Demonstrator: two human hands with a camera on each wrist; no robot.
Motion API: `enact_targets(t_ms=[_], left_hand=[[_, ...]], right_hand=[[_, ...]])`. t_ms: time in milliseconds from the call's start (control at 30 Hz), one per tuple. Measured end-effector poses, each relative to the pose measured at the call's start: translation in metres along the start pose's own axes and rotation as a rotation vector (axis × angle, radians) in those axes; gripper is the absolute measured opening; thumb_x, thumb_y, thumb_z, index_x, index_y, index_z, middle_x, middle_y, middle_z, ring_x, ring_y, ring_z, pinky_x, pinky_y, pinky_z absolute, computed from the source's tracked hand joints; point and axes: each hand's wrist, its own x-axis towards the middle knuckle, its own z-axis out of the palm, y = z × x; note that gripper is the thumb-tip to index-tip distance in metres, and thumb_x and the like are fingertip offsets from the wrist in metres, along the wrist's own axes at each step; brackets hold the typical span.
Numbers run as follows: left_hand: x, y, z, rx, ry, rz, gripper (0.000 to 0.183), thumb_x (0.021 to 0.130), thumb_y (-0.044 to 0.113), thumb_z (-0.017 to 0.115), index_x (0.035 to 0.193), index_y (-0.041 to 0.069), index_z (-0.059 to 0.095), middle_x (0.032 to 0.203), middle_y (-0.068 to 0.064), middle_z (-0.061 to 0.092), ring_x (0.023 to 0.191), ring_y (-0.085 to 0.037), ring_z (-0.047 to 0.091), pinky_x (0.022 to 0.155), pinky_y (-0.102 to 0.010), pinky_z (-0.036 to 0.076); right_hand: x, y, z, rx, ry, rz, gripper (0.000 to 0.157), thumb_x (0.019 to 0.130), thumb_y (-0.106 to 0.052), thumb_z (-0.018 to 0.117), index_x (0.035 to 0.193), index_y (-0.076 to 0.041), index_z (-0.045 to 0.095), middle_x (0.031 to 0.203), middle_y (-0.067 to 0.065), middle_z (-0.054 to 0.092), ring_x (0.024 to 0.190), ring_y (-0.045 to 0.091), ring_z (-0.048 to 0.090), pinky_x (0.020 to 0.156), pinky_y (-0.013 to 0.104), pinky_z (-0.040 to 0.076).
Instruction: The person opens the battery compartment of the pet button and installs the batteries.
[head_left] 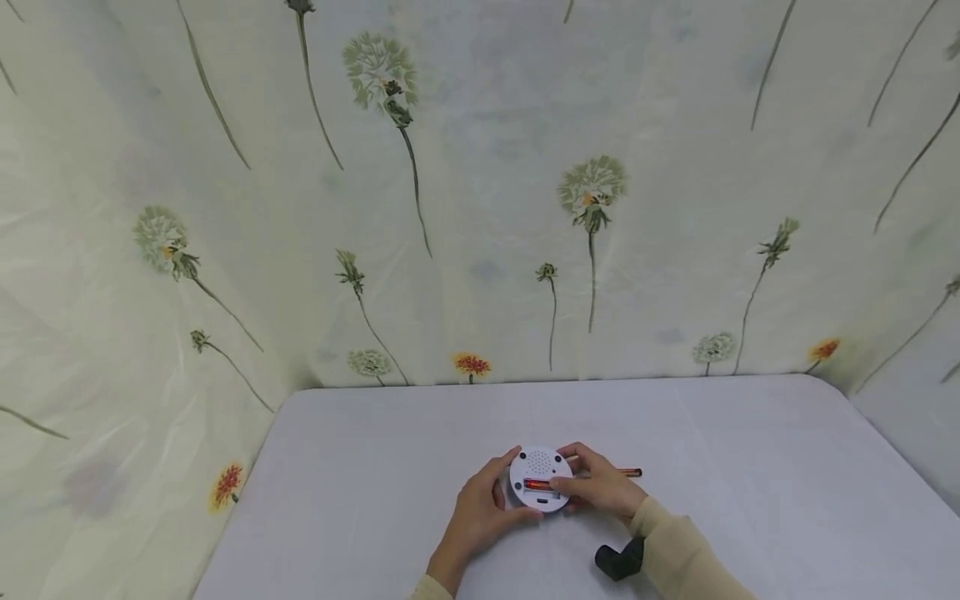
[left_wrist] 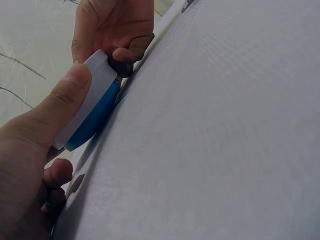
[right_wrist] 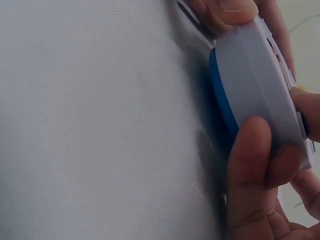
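Note:
A round white device [head_left: 537,462] with a blue lower part [left_wrist: 97,115] is held with its back face up, showing speaker holes and a battery slot. A red battery [head_left: 537,484] lies in that slot. My left hand [head_left: 483,506] grips the device's left edge between thumb and fingers. From the other side, my right hand [head_left: 602,485] has its thumb over the battery's right end and its fingers against the rim. The rim and the blue part also show in the right wrist view, with curled fingers [right_wrist: 252,150] on the white side.
Another battery-like stick [head_left: 630,472] with a dark, orange-banded end lies beyond the right hand, partly hidden by it. A black angular object [head_left: 619,562] sits by the right forearm. White cloth covers the table [head_left: 375,483], with a flower-patterned curtain [head_left: 480,208] behind.

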Motion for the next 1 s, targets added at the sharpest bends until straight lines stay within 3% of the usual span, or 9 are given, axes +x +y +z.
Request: enact_targets(t_ms=[300,533,667,833,1000], left_hand=[[-0.003,-0.003,0.005,0.002,-0.013,-0.007,0.087,0.062,0.059,0.075,0.140,0.037,0.043,0.087,0.012,0.053,0.060,0.001,0.043,0.051,-0.015,0.036],[-0.004,-0.004,0.006,-0.006,-0.033,0.009,0.087,0.064,0.059,0.074,0.141,0.036,0.041,0.091,0.014,0.053,0.064,0.000,0.047,0.056,-0.015,0.037],[-0.004,-0.004,0.005,0.002,-0.031,0.013,0.088,0.064,0.058,0.075,0.142,0.033,0.042,0.090,0.013,0.053,0.065,0.000,0.048,0.058,-0.016,0.037],[-0.002,-0.006,0.007,0.017,-0.033,0.039,0.088,0.065,0.059,0.075,0.142,0.033,0.041,0.086,0.013,0.053,0.066,0.000,0.047,0.060,-0.017,0.036],[0.000,-0.007,0.004,0.045,-0.008,0.050,0.089,0.065,0.060,0.074,0.143,0.033,0.039,0.080,0.014,0.053,0.066,-0.001,0.048,0.063,-0.018,0.036]], right_hand=[[-0.005,0.004,0.002,-0.104,0.043,-0.001,0.060,0.081,-0.033,0.073,0.128,-0.008,0.047,0.112,0.015,0.054,0.081,0.017,0.059,0.068,0.032,0.054],[-0.010,0.007,0.008,-0.141,0.070,-0.062,0.054,0.086,-0.028,0.068,0.130,-0.008,0.044,0.111,0.015,0.053,0.081,0.018,0.059,0.066,0.031,0.054],[-0.015,0.007,0.008,-0.183,0.066,-0.087,0.053,0.088,-0.032,0.065,0.131,-0.008,0.045,0.111,0.015,0.054,0.078,0.016,0.061,0.065,0.030,0.053],[-0.022,0.011,-0.003,-0.286,0.097,-0.158,0.043,0.092,-0.036,0.060,0.126,-0.012,0.050,0.104,0.009,0.059,0.071,0.013,0.060,0.062,0.025,0.049],[-0.025,0.016,-0.021,-0.395,0.167,-0.247,0.025,0.093,-0.030,0.059,0.115,-0.018,0.057,0.093,0.000,0.060,0.067,0.008,0.054,0.061,0.021,0.044]])
